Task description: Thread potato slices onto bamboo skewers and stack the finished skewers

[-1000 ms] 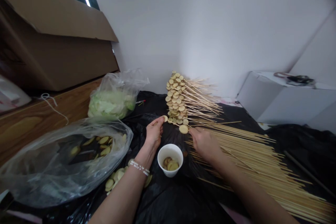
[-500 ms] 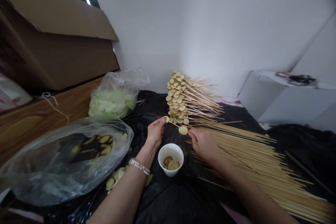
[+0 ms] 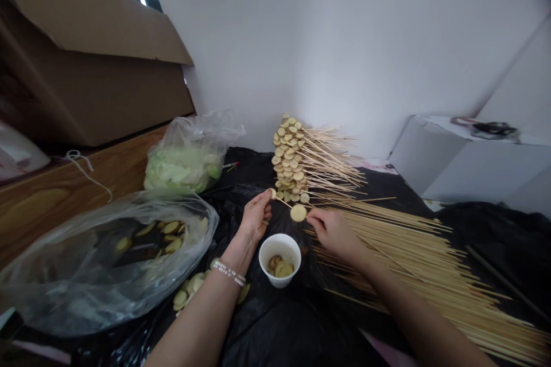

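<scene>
A thin wooden skewer (image 3: 283,202) runs between my hands, sloping slightly down to the right. My left hand (image 3: 255,217), with a beaded bracelet at the wrist, pinches a small potato slice (image 3: 273,194) at the skewer's left end. A larger round potato slice (image 3: 298,213) sits on the skewer close to the fingertips of my right hand (image 3: 334,233), which are closed on the stick. Below and between the hands stands a white cup (image 3: 279,282) holding several slices. Behind them is a stack of skewered potato slices (image 3: 289,160), sticks pointing right.
Many bare skewers (image 3: 400,241) lie on black plastic sheeting (image 3: 297,327) at right. At left are an open clear bag of slices (image 3: 99,292), a pile of loose slices (image 3: 185,293) and a bag of cut greens (image 3: 176,169). A cardboard box (image 3: 107,92) stands farther back.
The larger slice and the right fingertips have shifted very slightly left. Both hands keep their grip, and little else differs.
</scene>
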Action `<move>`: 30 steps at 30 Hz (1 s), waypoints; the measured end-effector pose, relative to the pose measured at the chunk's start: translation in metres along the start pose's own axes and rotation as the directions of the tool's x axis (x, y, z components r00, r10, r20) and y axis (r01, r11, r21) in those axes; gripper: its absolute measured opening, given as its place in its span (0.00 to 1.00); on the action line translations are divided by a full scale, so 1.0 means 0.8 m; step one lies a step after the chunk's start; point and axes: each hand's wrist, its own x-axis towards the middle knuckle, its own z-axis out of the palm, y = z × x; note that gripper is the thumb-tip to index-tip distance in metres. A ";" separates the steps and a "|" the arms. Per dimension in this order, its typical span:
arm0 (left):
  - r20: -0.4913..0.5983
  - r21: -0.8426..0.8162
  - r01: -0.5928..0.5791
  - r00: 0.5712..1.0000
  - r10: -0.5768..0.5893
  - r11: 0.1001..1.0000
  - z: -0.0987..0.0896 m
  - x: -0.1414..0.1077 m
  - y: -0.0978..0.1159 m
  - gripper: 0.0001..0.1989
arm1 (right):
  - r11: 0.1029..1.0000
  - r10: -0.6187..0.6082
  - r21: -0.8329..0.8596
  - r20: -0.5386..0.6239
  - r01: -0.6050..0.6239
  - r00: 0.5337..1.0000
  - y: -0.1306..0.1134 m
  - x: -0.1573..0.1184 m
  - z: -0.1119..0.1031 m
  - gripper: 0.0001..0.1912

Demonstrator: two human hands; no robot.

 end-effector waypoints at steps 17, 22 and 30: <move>0.085 0.019 0.004 0.996 -0.006 1.000 -0.002 0.000 0.001 0.17 | 0.995 0.052 0.082 0.002 -0.052 0.999 -0.003 -0.002 0.008 0.11; 0.076 0.038 -0.005 0.997 0.002 0.999 -0.001 -0.001 -0.002 0.18 | 1.000 0.012 -0.009 -0.084 -0.012 0.996 0.001 -0.006 0.018 0.11; 0.117 0.054 -0.011 0.993 0.005 0.998 0.003 -0.004 -0.009 0.19 | 0.996 0.033 -0.082 -0.066 -0.039 0.997 0.004 -0.005 0.023 0.11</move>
